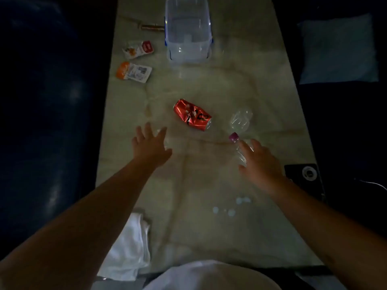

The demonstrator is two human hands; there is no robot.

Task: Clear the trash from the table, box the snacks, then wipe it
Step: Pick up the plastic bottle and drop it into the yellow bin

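A crushed red can [192,114] lies in the middle of the pale marble table [209,185]. To its right lie a crumpled clear plastic piece [240,120] and a clear bottle with a purple cap [234,137]. My right hand [259,164] hovers over the bottle's body with fingers spread, touching or nearly touching it. My left hand [149,143] is open, fingers apart, just left of the can. Two snack packets [138,49] [134,71] lie at the far left. A clear plastic box [188,30] stands at the far end. A white cloth [129,248] lies near the front left edge.
A brown wrapped bar [151,27] lies left of the box. A black device with a round ring [303,174] sits at the table's right edge. Dark sofas flank the table, with a pale cushion [337,49] on the right. Small wet spots [230,206] show near me.
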